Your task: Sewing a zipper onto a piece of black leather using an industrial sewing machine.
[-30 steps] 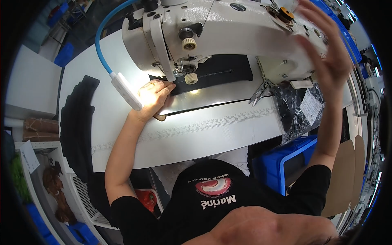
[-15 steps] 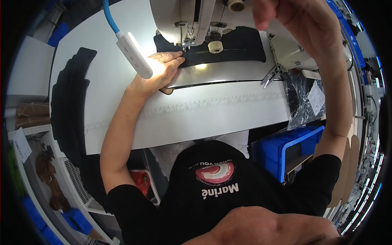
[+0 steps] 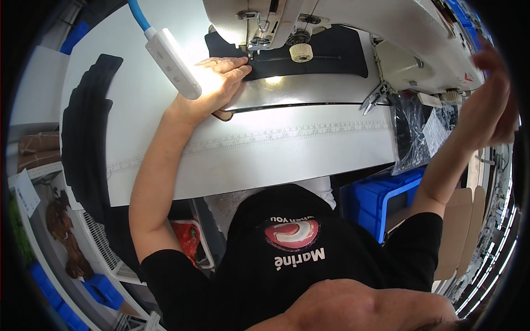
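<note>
My left hand (image 3: 221, 83) rests on the black fabric piece (image 3: 309, 55), fingers extended beside the presser foot (image 3: 251, 54) of a white sewing machine (image 3: 353, 14). A zipper-like line crosses the fabric. My right hand (image 3: 491, 99) is raised at the machine's far right end, blurred; what it touches is unclear. Silver scissors (image 3: 372, 99) lie right of the metal plate (image 3: 287, 88). A white lamp (image 3: 174, 63) on a blue cable shines over my left hand.
Black cut pieces (image 3: 83, 138) are stacked along the table's (image 3: 276, 154) left side. A plastic bag (image 3: 411, 132) with paper lies at right. Below are a blue bin (image 3: 364, 204), a red-filled tray (image 3: 196, 248) and brown cardboard (image 3: 469, 231). Shelving (image 3: 27, 187) stands at left.
My right hand has moved from above the machine down and out to the far right. My left hand stays at the presser foot. The whole view has shifted somewhat.
</note>
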A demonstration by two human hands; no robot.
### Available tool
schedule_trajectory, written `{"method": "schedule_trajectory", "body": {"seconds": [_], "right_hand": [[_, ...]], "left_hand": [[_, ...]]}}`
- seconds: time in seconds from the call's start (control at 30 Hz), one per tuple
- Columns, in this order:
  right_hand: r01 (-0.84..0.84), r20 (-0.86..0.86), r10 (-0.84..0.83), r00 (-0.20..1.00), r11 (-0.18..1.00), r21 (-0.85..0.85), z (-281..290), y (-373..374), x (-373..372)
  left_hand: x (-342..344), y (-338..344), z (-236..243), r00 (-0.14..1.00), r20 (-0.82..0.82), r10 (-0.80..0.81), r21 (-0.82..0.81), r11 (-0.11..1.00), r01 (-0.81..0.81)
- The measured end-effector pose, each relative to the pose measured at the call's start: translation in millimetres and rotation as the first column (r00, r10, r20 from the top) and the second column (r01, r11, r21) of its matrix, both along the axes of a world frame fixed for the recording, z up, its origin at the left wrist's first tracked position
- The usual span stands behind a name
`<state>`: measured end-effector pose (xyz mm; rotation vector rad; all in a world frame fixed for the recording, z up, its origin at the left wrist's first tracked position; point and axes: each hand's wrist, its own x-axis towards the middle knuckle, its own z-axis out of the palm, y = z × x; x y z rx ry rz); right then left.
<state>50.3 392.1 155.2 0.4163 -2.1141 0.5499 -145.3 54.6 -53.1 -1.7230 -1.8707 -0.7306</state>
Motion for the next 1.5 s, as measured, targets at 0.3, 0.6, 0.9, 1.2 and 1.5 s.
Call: {"method": "schedule_trajectory", "body": {"seconds": [0.3,0.6,0.9,1.2,1.5], "right_hand": [[-0.123,0.433,0.086,0.897,0.991,0.059,-180,-99,-78],[-0.114,0.415,0.006,0.91,0.965,0.236,-197,-113,-99],[-0.147,0.351,0.045,0.935,0.952,0.27,-212,-113,-102],[-0.147,0.334,0.053,0.941,0.953,0.265,-208,-112,-100],[-0.132,0.329,0.039,0.943,0.955,0.266,-202,-114,-98]], "left_hand": [[2,4,2,0.994,-0.024,0.103,-0.005,0.995,-0.103],[10,5,8,0.991,0.052,0.127,-0.067,0.99,-0.124],[7,7,5,0.988,0.118,0.102,-0.078,0.993,-0.093],[7,3,2,0.986,0.118,0.116,-0.083,0.991,-0.107],[-3,2,-6,0.989,0.121,-0.085,0.011,0.996,0.084]]}}
